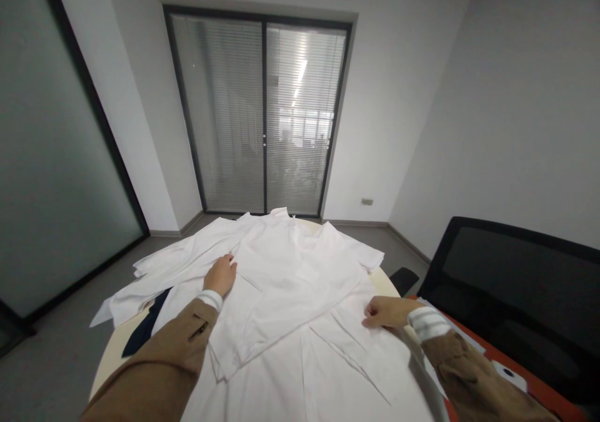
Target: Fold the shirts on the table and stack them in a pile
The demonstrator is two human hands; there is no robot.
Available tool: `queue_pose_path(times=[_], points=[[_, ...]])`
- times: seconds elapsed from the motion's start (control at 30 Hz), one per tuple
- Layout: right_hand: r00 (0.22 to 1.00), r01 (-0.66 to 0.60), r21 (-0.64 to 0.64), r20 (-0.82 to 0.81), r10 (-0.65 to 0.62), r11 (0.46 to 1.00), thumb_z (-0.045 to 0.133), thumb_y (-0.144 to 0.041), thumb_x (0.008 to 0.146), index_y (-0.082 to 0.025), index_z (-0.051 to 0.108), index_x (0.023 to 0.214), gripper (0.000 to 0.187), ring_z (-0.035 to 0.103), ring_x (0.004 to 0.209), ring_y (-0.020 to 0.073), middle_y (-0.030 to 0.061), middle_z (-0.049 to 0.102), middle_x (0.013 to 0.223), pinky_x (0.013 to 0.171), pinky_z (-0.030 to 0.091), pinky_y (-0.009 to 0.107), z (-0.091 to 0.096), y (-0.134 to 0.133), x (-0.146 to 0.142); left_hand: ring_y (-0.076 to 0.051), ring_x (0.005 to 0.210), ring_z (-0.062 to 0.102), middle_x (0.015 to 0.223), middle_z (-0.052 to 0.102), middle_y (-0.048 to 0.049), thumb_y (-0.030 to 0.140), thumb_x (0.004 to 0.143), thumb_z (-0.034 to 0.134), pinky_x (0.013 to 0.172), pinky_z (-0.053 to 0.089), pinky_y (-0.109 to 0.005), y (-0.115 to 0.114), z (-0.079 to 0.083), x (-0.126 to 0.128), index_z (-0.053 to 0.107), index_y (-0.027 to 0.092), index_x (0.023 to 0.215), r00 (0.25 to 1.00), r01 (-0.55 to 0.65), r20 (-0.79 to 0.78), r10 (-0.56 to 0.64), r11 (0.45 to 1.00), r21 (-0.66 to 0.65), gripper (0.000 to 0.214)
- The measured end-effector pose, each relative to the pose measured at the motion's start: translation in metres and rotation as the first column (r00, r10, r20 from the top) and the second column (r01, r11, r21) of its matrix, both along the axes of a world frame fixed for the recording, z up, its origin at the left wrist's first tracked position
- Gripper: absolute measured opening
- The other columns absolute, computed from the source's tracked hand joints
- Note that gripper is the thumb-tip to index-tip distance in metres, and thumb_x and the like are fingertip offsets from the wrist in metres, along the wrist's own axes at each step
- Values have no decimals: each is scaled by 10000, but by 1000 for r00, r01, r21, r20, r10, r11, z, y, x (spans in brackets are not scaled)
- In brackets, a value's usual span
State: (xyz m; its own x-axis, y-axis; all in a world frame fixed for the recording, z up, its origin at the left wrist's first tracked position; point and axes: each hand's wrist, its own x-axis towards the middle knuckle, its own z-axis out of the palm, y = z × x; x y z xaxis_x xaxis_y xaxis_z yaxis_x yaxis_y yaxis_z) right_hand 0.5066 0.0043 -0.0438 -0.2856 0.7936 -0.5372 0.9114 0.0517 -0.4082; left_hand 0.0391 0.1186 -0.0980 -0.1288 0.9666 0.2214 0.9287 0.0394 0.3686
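A white garment [290,278] with a collar and short sleeves lies spread out on a round pale table [110,347], on top of other white garments. My left hand [220,275] rests flat on the left part of the top garment, fingers stretched out. My right hand [387,312] lies at the garment's right edge, its fingers curled in and pinching the white fabric. Both arms wear brown sleeves with striped cuffs.
A dark blue piece of cloth [145,328] pokes out from under the white pile at the left. A black mesh chair [510,297] stands close at the right, with a red surface [539,387] below it. Glass doors with blinds [262,109] fill the far wall.
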Motion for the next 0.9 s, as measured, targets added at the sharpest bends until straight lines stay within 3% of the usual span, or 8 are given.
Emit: queue_pose_path(times=[0.13,0.2,0.27,0.33,0.4,0.6,0.8,0.9], points=[[997,70,-196,-22,-76,978,737,-498,651,-191,530,596,374,520,532,141,-23,530,522,554,393,254,-2,6,4,-275,1089,653,1193,685,-152,311,908,497,881,483,-325,3,4,0,610,139,1195,999,-9,32,11,998,-58,353],[995,98,-87,-8,-99,991,718,-538,685,-184,555,614,397,545,551,152,-3,565,550,573,403,260,-2,13,3,-266,1051,672,1147,710,-134,379,924,474,852,489,-309,6,8,0,640,153,1141,998,-9,53,14,997,-82,354],[991,119,179,45,-129,977,662,-542,768,-172,604,670,387,582,620,170,38,634,643,610,401,268,-3,23,2,-257,1030,683,1111,727,-120,412,944,430,831,490,-296,10,11,-1,667,167,1079,998,-8,66,14,995,-96,367],[976,150,410,86,-202,900,600,-510,847,-171,636,745,356,616,718,190,69,682,756,651,397,272,-6,33,1,-255,1015,689,1083,736,-120,387,942,419,810,489,-292,11,13,-3,677,171,1040,998,-15,64,22,994,-105,351],[950,211,518,89,-298,829,547,-476,901,-179,644,824,322,635,787,199,78,696,835,679,397,273,-9,44,0,-264,994,694,1050,741,-129,354,925,440,793,489,-298,11,15,-5,678,166,1016,998,-21,50,26,993,-113,317],[873,242,715,134,-469,656,572,-427,902,-161,564,1172,380,641,958,249,138,642,1106,764,418,309,-25,56,-9,-284,1038,676,1068,727,-150,368,967,405,842,476,-322,2,16,-7,642,152,1076,1000,12,-11,-13,996,-90,338],[837,166,737,246,-489,655,630,-345,868,-155,541,1218,408,611,1037,301,158,603,1146,783,436,344,-27,54,-28,-285,1059,667,1137,708,-166,351,978,405,880,469,-337,-4,13,-7,586,134,1186,998,46,-35,-50,993,-111,350],[887,104,756,224,-405,646,602,-308,890,-140,591,1154,314,604,1036,292,163,616,1123,834,442,356,-17,53,-51,-275,1072,661,1161,698,-155,381,965,444,893,469,-324,-3,14,-9,571,129,1206,997,64,-28,-68,991,-117,370]])
